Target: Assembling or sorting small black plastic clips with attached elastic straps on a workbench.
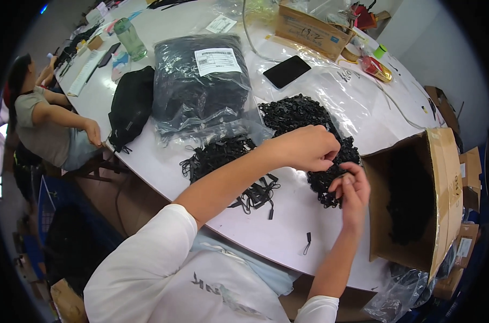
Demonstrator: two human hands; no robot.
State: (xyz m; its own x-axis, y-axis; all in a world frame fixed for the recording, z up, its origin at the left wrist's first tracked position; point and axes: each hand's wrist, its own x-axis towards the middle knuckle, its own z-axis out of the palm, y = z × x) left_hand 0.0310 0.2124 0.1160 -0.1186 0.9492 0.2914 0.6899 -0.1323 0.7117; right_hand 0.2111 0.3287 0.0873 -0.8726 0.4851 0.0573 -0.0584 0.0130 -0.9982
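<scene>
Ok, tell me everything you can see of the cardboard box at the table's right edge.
The cardboard box is plain brown corrugated card, tipped on its side so its open mouth faces the person. Its flaps are folded outward, and the inside is dark, with a heap of black pieces in it. It sits against the white table by the right hand, which works beside its opening without touching it. More cardboard boxes and a clear plastic bag lie below and behind it.
</scene>
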